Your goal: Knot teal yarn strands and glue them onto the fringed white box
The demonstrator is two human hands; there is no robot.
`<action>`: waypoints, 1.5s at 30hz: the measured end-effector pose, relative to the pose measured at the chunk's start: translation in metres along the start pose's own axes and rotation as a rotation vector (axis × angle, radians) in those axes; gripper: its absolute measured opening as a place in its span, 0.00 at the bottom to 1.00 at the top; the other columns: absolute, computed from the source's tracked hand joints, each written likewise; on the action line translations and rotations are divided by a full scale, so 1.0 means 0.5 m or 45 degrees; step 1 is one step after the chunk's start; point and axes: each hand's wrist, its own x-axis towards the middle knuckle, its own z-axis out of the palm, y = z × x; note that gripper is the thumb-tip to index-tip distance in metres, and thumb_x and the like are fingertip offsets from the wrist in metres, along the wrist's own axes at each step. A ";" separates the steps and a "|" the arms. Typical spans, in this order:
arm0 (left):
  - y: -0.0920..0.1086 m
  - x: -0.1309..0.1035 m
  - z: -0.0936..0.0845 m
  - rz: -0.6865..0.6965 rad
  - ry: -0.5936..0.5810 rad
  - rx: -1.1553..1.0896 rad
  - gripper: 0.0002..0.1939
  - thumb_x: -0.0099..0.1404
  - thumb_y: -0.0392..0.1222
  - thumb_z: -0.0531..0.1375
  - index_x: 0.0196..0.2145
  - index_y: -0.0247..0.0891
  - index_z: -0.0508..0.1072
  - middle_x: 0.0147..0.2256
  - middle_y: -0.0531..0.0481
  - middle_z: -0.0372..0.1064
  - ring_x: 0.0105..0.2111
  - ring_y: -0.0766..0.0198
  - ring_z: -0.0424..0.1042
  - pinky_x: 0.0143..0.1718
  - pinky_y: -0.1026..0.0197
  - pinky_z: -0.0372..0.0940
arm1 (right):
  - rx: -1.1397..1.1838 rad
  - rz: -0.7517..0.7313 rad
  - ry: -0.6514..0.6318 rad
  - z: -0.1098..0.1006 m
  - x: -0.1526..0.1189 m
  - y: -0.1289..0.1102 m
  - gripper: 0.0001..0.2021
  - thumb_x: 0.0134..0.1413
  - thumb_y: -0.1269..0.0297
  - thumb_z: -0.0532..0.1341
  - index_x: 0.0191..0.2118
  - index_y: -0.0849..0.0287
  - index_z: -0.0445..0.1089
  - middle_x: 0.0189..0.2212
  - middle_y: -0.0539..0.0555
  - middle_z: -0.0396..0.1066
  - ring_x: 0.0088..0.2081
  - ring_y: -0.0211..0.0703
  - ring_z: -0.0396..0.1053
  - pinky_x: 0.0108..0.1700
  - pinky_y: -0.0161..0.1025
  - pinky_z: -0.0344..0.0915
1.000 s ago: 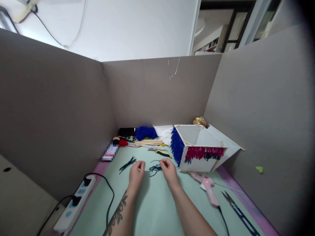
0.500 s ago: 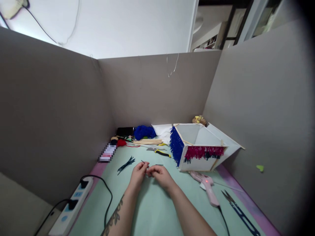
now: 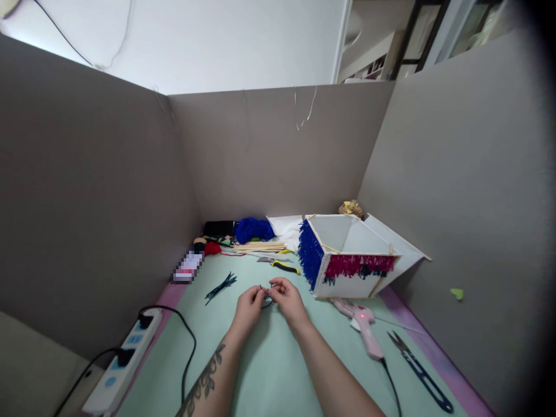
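Note:
A short piece of dark yarn (image 3: 266, 305) runs between my two hands, with a loop of it hanging just below the fingertips. My left hand (image 3: 248, 307) pinches one part of it. Close beside, my right hand (image 3: 286, 300) pinches another part, its fingertips bent. To the left of my hands a small bundle of dark yarn strands (image 3: 220, 288) lies on the pale green table surface (image 3: 208, 347). A white box frame (image 3: 347, 284) with blue and red fringe stands at the right, touched by neither hand.
Behind my hands lie yellow-black pliers (image 3: 282, 266), wooden sticks (image 3: 258, 247) and blue yarn (image 3: 253, 230). On the right are a pink glue gun (image 3: 367, 333) with a cord and dark snips (image 3: 421, 370). A power strip (image 3: 124, 365), its black cables and a phone (image 3: 187, 267) occupy the left side.
My right fingers have lifted and bent, and a dark yarn loop now shows between my hands. The short dark strand beside my right hand no longer shows. The view has shifted slightly.

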 end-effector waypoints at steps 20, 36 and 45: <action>0.032 -0.038 -0.005 0.285 -0.011 0.990 0.12 0.65 0.38 0.49 0.31 0.39 0.71 0.30 0.48 0.68 0.32 0.62 0.67 0.33 0.63 0.58 | -0.207 0.009 -0.018 0.001 -0.007 0.007 0.08 0.35 0.61 0.65 0.24 0.60 0.73 0.21 0.51 0.72 0.25 0.40 0.66 0.32 0.38 0.63; 0.015 -0.005 -0.006 -0.242 -0.076 -0.338 0.10 0.54 0.46 0.57 0.23 0.37 0.65 0.17 0.59 0.55 0.18 0.71 0.54 0.23 0.67 0.52 | -0.265 0.039 -0.260 -0.012 -0.008 -0.008 0.04 0.40 0.65 0.60 0.24 0.61 0.67 0.18 0.47 0.66 0.22 0.34 0.60 0.27 0.33 0.56; 0.029 -0.010 -0.001 -0.150 -0.131 -0.313 0.16 0.55 0.51 0.58 0.23 0.34 0.68 0.20 0.56 0.60 0.23 0.69 0.57 0.26 0.67 0.53 | -0.875 -0.438 0.059 -0.003 -0.013 -0.012 0.05 0.49 0.69 0.52 0.26 0.57 0.63 0.25 0.50 0.65 0.31 0.41 0.63 0.34 0.37 0.59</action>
